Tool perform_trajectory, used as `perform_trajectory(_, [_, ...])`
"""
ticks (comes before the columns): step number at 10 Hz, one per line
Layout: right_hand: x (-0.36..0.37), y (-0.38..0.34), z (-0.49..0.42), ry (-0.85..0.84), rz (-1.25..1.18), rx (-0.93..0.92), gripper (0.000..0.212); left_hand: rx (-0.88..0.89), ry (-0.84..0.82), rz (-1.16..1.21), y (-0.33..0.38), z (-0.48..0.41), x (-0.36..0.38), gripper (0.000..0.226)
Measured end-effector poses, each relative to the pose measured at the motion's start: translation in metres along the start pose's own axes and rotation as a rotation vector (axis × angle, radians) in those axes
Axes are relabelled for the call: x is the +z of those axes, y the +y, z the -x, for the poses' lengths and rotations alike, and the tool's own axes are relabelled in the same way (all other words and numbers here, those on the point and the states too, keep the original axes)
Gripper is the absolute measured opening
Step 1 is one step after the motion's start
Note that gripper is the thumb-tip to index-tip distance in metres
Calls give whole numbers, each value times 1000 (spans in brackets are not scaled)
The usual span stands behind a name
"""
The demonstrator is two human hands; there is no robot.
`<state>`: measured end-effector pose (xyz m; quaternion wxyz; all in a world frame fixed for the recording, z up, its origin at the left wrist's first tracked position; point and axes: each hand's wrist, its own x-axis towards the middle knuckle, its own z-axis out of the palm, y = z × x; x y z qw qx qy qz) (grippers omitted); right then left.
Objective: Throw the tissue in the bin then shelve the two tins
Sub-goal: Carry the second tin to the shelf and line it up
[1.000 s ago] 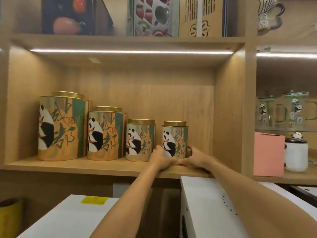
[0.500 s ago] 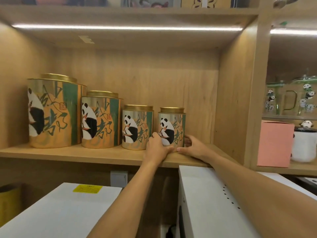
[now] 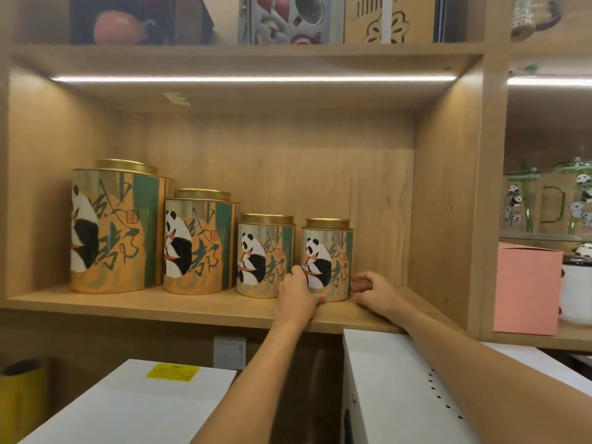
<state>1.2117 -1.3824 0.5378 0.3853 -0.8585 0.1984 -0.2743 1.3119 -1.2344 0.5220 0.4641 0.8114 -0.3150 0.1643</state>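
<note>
Shelf [image 3: 192, 310] carries four panda tins in a row, upright, sizes falling left to right. Smallest tin [image 3: 328, 259] stands rightmost, near the front edge. Left hand [image 3: 296, 299] presses its lower left side, fingers curled. Right hand [image 3: 374, 291] sits just beside its right base, fingers spread, contact unclear.

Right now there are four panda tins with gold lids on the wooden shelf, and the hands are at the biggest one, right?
Not quite. The head view shows four gold-lidded panda tins on the wooden shelf, but the left hand and right hand are at the smallest panda tin, at the row's right end.
</note>
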Motion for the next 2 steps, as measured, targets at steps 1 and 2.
perform_trajectory(1, [-3,1,-2,-27,-11,-6,48,-4,-16,6,-2,-3,1,52])
perform_trajectory(2, [-3,1,-1,-10,-9,-6,43,-3,3,-2,-2,0,-1,52])
